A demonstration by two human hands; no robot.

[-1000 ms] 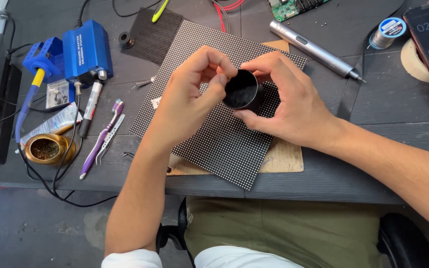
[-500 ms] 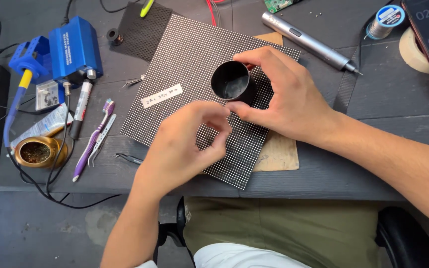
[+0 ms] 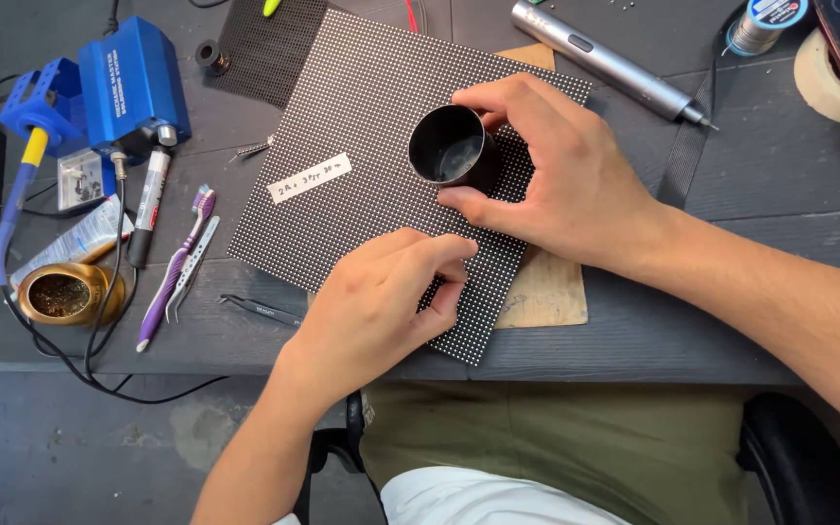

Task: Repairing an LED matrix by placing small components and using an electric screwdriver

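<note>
On the dark grey desk [image 3: 789, 185] the biggest thing is the black dotted panel [image 3: 381, 117], lying flat and turned like a diamond, one corner toward the person and the opposite one pointing up and away. It's roughly square, so no real long axis; the white paper label [image 3: 310, 178] on it runs slanted, up toward the right. A bit of brown board [image 3: 546, 292] sticks out from under its right edge.

Next down, the right hand [image 3: 576, 185] has its grip clamped on the small black round tin [image 3: 454, 148], thumb on the near side and fingers over the far side. The tin sits on the panel, right of centre, upright with its mouth open and facing up. My read is the opening part is done and whatever's inside hasn't been used yet.

The left hand [image 3: 381, 301] rests on the panel's near corner, fingers curled in with the tips close together. Can't tell if it's pinching anything; nothing shows.

Small stuff off to the left: blue soldering station [image 3: 133, 83], brass tip cleaner [image 3: 65, 295], purple toothbrush [image 3: 177, 272], tweezers [image 3: 260, 311]. Grey electric screwdriver [image 3: 605, 60] top right.
</note>
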